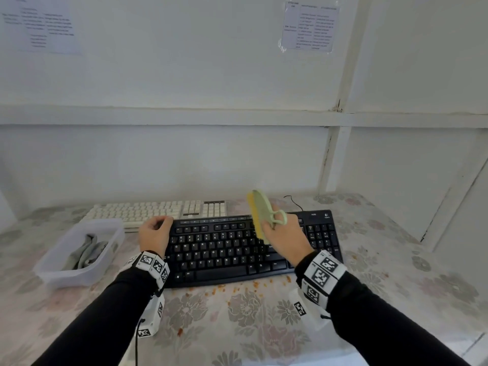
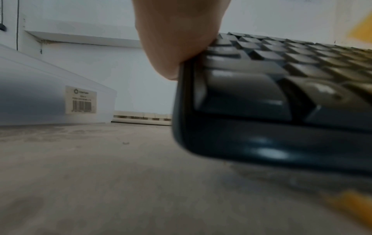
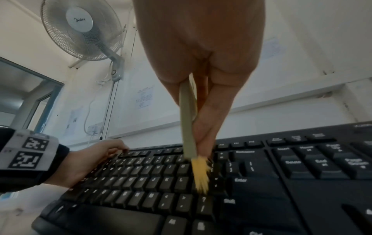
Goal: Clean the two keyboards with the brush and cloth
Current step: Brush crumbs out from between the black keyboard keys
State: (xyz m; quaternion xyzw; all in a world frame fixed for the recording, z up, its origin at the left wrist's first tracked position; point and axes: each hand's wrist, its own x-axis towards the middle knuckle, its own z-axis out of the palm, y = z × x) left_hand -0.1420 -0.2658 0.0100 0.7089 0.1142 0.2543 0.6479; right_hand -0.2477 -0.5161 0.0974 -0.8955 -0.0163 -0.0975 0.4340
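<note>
Keyboards first, from my head view: the black keyboard [image 1: 253, 247] lay under both hands, the white keyboard [image 1: 158, 211] beyond my left hand [image 1: 155, 233]. My right hand [image 1: 284, 239] clamped the brush [image 1: 260, 215], bristles down on the keys. Crumbs [image 1: 237, 286] lay along the front edge; I judged a hard sweep could flick more onto the tablecloth [image 1: 237, 326]. The cloth [image 1: 87, 250] sat in the tub [image 1: 52, 273], left of my left hand.

Left wrist: my thumb [image 2: 177, 39] pinched the black board's far left corner, tilting it; a slip would drop it.

Right wrist: fingers [image 3: 213, 111] closed round the handle, bristles [image 3: 201, 174] directly below the grip, near the Enter key.
</note>
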